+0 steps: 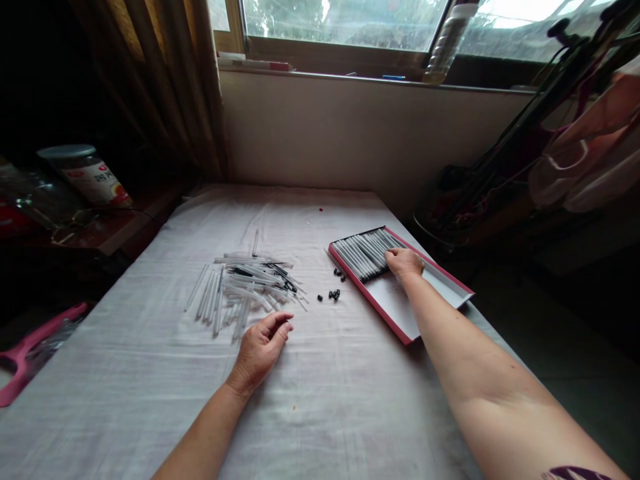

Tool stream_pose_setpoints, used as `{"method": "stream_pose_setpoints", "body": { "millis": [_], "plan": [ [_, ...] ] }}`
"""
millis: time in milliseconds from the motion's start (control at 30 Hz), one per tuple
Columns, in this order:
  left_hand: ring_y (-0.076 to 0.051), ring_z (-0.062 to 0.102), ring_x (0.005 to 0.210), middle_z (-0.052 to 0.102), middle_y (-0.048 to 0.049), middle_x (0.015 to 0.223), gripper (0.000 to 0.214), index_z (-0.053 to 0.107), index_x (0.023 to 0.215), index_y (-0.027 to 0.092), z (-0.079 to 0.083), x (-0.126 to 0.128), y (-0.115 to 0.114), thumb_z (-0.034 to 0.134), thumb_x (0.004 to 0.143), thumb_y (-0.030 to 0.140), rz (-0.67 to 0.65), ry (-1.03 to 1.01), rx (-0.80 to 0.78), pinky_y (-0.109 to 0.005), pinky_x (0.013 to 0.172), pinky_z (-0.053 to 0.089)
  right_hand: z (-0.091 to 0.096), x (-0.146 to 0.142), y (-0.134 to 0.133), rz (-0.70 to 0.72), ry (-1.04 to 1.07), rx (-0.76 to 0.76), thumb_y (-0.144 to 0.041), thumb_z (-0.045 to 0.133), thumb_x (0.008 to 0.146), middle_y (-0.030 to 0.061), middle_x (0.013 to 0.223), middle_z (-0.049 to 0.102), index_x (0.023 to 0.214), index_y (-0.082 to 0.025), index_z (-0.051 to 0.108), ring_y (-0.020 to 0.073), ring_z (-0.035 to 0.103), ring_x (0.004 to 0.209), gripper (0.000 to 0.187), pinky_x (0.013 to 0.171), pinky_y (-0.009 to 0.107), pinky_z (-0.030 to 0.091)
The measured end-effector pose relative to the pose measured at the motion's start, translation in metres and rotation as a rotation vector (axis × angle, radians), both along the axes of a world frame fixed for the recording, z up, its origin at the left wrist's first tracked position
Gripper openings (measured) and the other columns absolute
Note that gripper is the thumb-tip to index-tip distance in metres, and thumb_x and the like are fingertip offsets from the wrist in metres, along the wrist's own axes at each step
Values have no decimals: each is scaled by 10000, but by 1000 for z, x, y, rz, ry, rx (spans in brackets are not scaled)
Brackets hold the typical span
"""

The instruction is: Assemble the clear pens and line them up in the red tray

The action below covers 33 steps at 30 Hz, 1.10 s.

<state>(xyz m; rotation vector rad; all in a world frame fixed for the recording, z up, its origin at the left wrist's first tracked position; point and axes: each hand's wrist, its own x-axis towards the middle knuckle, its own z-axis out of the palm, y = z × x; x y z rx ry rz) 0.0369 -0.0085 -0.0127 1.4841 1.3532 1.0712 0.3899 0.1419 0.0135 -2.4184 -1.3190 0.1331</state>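
Observation:
My right hand [404, 262] reaches into a shallow red-rimmed box [383, 319] with a white inside. Its fingers are closed at the right end of a row of slim clear tubes with black ends [357, 253]; what they pinch is hidden. My left hand [263, 348] rests on the cloth with fingers loosely curled, thumb and forefinger slightly apart, and nothing visible in it. Just beyond it lies a loose pile of clear plastic tubes [245, 287], some with thin black parts among them. Several small black plugs [335, 294] are scattered between pile and box.
A pale cloth [330, 413] covers the table. Pink-handled scissors or a similar tool [30, 350] lie at the left edge. A lidded jar [87, 177] stands on a side shelf. A plastic bottle [450, 43] is on the windowsill, and bags hang at the right.

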Motion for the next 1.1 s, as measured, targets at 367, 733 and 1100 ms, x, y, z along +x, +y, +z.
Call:
{"method": "stream_pose_setpoints", "body": {
  "millis": [367,733,1100],
  "plan": [
    [-123,597,593,680,-56,730,376,698,941,143,0,1,0,579,819,477,-23,-126,-50,-199,496,454,32,-79,-14,488,-138,233,-288,528,860,96,1077,702,1020,-209,753,251,607,1010,288,862,330,452],
    [-119,587,569,654,-56,697,541,701,887,130,7,-2,1,555,786,642,12,-264,-67,-185,444,438,4,-213,-42,890,-51,33,-422,585,851,33,971,726,1010,-273,742,187,652,861,269,704,249,452],
    [-156,657,693,699,-61,786,303,680,969,164,2,-3,-4,493,917,397,22,34,288,-264,624,535,4,-188,-76,730,246,287,-331,589,846,50,892,727,887,-218,749,162,652,743,201,680,257,482]
  ]
}}
